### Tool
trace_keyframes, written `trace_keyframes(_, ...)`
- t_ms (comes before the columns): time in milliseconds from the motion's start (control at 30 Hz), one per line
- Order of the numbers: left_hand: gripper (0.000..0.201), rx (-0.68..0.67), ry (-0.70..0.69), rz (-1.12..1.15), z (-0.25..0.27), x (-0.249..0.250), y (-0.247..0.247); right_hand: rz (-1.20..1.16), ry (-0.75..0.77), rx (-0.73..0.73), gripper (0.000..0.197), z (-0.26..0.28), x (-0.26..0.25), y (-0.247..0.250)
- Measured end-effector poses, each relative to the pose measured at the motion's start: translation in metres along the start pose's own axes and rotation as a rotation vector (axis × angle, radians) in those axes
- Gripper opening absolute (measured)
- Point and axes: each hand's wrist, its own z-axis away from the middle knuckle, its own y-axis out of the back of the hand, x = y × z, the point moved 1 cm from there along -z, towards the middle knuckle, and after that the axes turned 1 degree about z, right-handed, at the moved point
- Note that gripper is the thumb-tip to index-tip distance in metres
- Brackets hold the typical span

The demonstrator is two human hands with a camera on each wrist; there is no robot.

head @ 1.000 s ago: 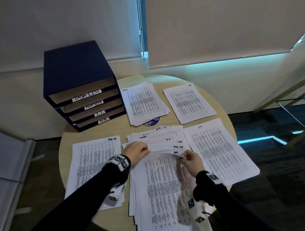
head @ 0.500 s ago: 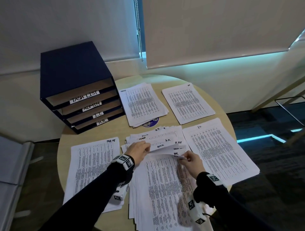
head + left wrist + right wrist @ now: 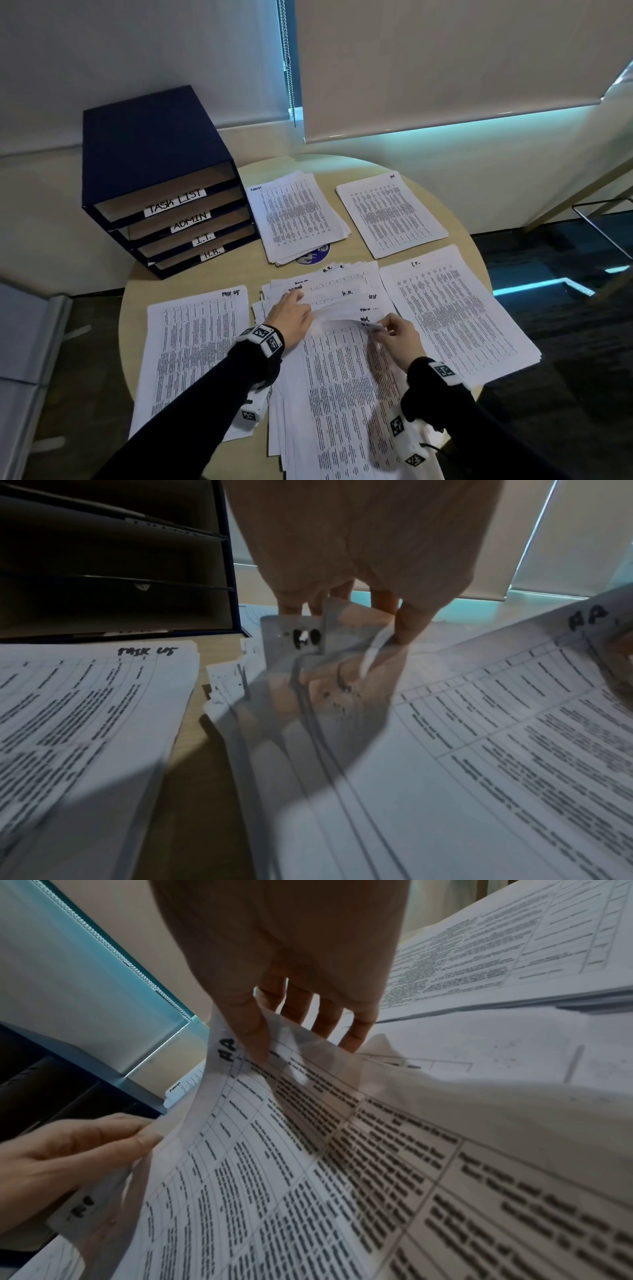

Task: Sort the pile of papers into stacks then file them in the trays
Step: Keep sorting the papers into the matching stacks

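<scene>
An unsorted pile of printed papers (image 3: 342, 404) lies in front of me on the round table (image 3: 212, 270). My right hand (image 3: 380, 325) pinches the top sheet (image 3: 308, 1150) at its upper right corner, thumb on top, and holds that corner lifted. My left hand (image 3: 294, 308) lies palm down on the pile's upper left edge, where raised sheet corners (image 3: 304, 639) stand between its fingers and thumb. The dark blue tray unit (image 3: 154, 154) at the back left has slots labelled TASK LIST, ADMIN, I.T. and H.R.
Sorted stacks surround the pile: task list (image 3: 195, 349) at left, admin (image 3: 294, 216) beside the trays, H.R. (image 3: 390, 212) at the back right, I.T. (image 3: 452, 315) at right. A blue round sticker (image 3: 317, 255) shows under the admin stack. A metal chair frame (image 3: 603, 222) stands right.
The top sheet's upper edge has risen a little. My left fingers have reached slightly further into the sheets behind it. My right hand has stayed about where it was.
</scene>
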Motion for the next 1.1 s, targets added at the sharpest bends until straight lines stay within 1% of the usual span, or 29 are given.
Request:
trace_keyframes(100,0.032,-0.006,0.008,-0.059,-0.002,-0.001,0.005,-0.012,0.005,-0.004,0.022,0.001,-0.001,0.000)
trace_keyframes(233,0.030,0.049,-0.042,-0.106,-0.001,0.004,0.007,-0.023,0.005,0.001,0.023,0.000,-0.001,0.000)
trace_keyframes(333,0.033,0.056,-0.046,-0.133,0.004,0.006,0.006,-0.027,0.000,0.004,0.023,0.000,-0.002,0.000)
trace_keyframes(433,0.036,0.084,-0.086,-0.087,0.008,0.007,0.005,-0.028,0.001,-0.004,0.023,-0.001,-0.002,-0.001)
trace_keyframes(533,0.039,0.122,-0.165,-0.026,0.017,0.009,0.002,-0.024,-0.006,-0.002,0.023,-0.001,-0.003,-0.001)
trace_keyframes(600,0.037,0.123,-0.204,0.014,0.023,0.011,0.002,-0.029,-0.009,0.007,0.023,-0.001,-0.003,-0.002)
trace_keyframes(633,0.034,0.122,-0.195,0.056,0.023,0.012,0.003,-0.031,-0.007,0.010,0.024,-0.001,-0.002,-0.002)
trace_keyframes(667,0.029,0.126,-0.159,0.113,0.021,0.011,0.005,-0.032,-0.005,0.012,0.024,-0.001,-0.002,-0.002)
trace_keyframes(767,0.012,0.135,0.027,0.257,0.007,0.007,0.009,-0.050,0.005,0.002,0.024,0.000,-0.004,-0.002)
trace_keyframes(833,0.014,0.134,0.070,0.250,-0.004,0.007,0.010,-0.059,0.010,-0.006,0.025,0.000,-0.005,-0.003)
trace_keyframes(933,0.020,0.114,0.040,0.190,-0.019,0.009,0.013,-0.075,0.026,0.002,0.023,-0.001,-0.005,-0.004)
trace_keyframes(1033,0.027,0.019,0.020,0.074,-0.030,0.011,0.015,-0.080,0.017,0.001,0.023,-0.001,-0.005,-0.004)
trace_keyframes(1100,0.032,-0.044,0.044,0.021,-0.035,0.013,0.015,-0.085,0.009,0.002,0.023,0.000,-0.006,-0.004)
